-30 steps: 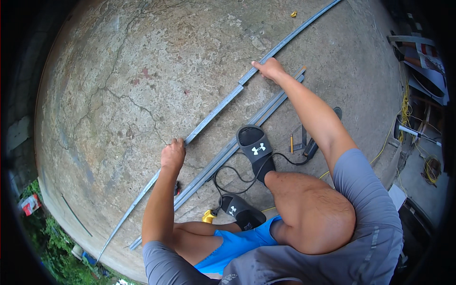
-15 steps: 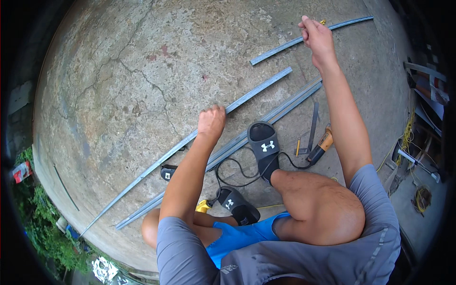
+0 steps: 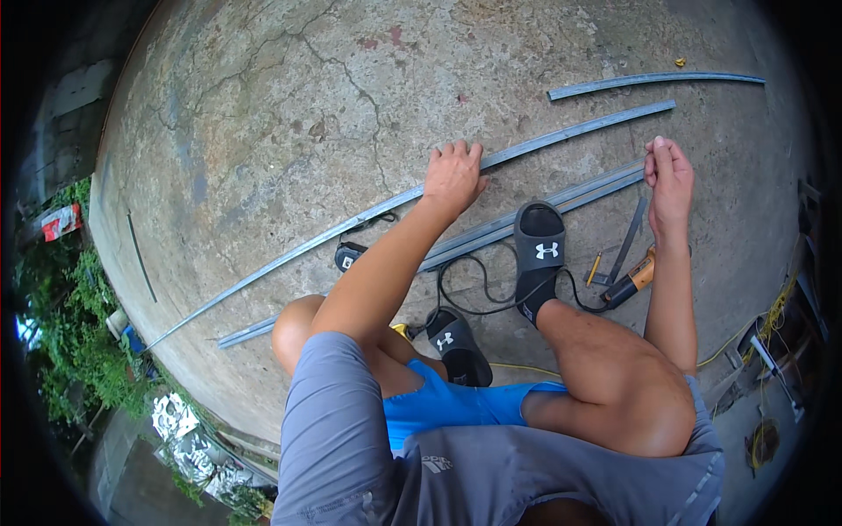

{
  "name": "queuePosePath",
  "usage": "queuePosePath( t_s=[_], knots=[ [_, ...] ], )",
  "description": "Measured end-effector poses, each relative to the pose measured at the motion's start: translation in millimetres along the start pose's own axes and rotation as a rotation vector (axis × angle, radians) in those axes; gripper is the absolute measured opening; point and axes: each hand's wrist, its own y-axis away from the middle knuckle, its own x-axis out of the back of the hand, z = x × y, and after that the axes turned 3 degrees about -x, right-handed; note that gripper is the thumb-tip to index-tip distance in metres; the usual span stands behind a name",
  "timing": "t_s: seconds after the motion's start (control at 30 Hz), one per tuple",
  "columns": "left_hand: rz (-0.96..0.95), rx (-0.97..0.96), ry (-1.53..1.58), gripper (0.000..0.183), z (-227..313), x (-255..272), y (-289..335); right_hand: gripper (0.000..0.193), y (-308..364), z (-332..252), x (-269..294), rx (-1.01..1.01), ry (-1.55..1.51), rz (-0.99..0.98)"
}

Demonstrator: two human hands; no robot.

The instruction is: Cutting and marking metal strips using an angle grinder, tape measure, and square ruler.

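A long grey metal channel (image 3: 316, 250) runs slantwise over the concrete floor. My left hand (image 3: 453, 178) is closed over it at mid-length, fingers across its far side and thumb on the near side. To the right, my right hand (image 3: 670, 182) is raised near the end of a pair of metal channels (image 3: 561, 206). Its thumb and fingers are pinched together; anything between them is too small to make out. Beyond lies a shorter metal channel (image 3: 653, 81). A black tape measure (image 3: 348, 255) sits just below the long channel, left of my forearm.
Near my right foot in a dark sandal (image 3: 538, 237) lie a pencil (image 3: 594, 266), a dark try square (image 3: 628, 242) and an orange-and-black power tool (image 3: 633, 279). Its black cord (image 3: 474, 307) loops between my feet. A small yellow piece (image 3: 680, 62) lies at the far right. Plants (image 3: 96, 324) border the left.
My right hand has come back from the far short channel toward me and lowered. My left hand stays on the long channel. The view has turned, shifting the floor things rightward.
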Motion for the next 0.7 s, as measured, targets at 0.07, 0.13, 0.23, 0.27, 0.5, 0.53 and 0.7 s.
queuePosePath(
  t_s=[0.07,0.13,0.23,0.27,0.5,0.53,0.7],
  knots=[
    [-0.091,0.081,-0.095,0.047,-46,-6,41,0.022,13,9,-18,-0.015,0.014,-0.054],
    [-0.138,0.115,-0.137,0.047,-65,-24,63,0.021,24,17,-28,-0.025,0.035,-0.105],
    [-0.068,0.096,-0.289,0.022,-63,-33,70,0.018,37,28,-33,-0.036,0.198,-0.222],
    [-0.073,0.103,-0.289,0.022,-57,-35,67,0.018,41,30,-32,-0.039,0.196,-0.23],
    [-0.01,0.127,-0.229,0.013,-47,-51,40,0.018,54,34,-22,-0.005,0.264,-0.216],
    [0.008,0.096,-0.23,0.012,-48,-52,41,0.018,55,36,-20,-0.009,0.258,-0.219],
    [0.003,0.049,-0.17,0.013,-35,-49,32,0.018,57,38,-15,-0.05,0.263,-0.214]
  ],
)
